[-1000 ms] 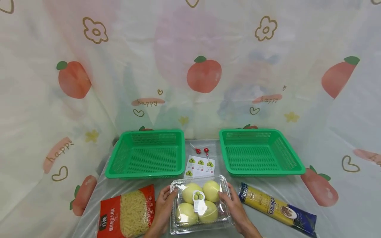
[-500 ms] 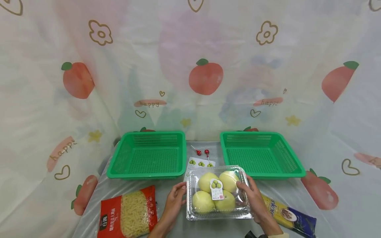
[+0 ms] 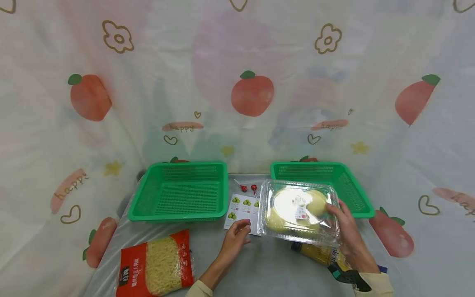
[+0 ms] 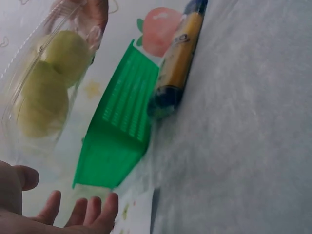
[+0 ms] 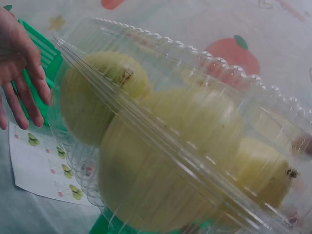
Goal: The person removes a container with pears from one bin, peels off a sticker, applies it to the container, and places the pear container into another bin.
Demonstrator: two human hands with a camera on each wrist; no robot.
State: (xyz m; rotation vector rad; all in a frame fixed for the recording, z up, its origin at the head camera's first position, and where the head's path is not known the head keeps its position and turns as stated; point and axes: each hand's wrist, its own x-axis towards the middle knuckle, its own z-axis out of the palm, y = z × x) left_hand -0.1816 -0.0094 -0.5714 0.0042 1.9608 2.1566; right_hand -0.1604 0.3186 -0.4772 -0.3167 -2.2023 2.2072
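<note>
A clear plastic clamshell box [image 3: 271, 202] of pale green-yellow fruit hangs in the air before the right green basket [image 3: 352, 181]. My right hand [image 3: 348, 231] grips its right side, thumb on the lid. In the right wrist view the fruit [image 5: 165, 156] shows through the plastic, some with brown stem ends. My left hand [image 3: 233, 241] is apart from the box, to its lower left, near the sticker sheet [image 3: 241, 210]. Its fingers are relaxed and hold nothing, as the left wrist view shows beside the fingers [image 4: 109, 214].
The left green basket [image 3: 148, 194] stands at the back left. Two red lollipops [image 3: 243, 188] lie between the baskets. A red bag of pasta [image 3: 163, 264] lies front left; a yellow and blue spaghetti pack [image 3: 315, 252] lies under the box and right arm.
The box has moved right and away from me, toward the right basket. My left hand has let go of it, while the right hand still grips it.
</note>
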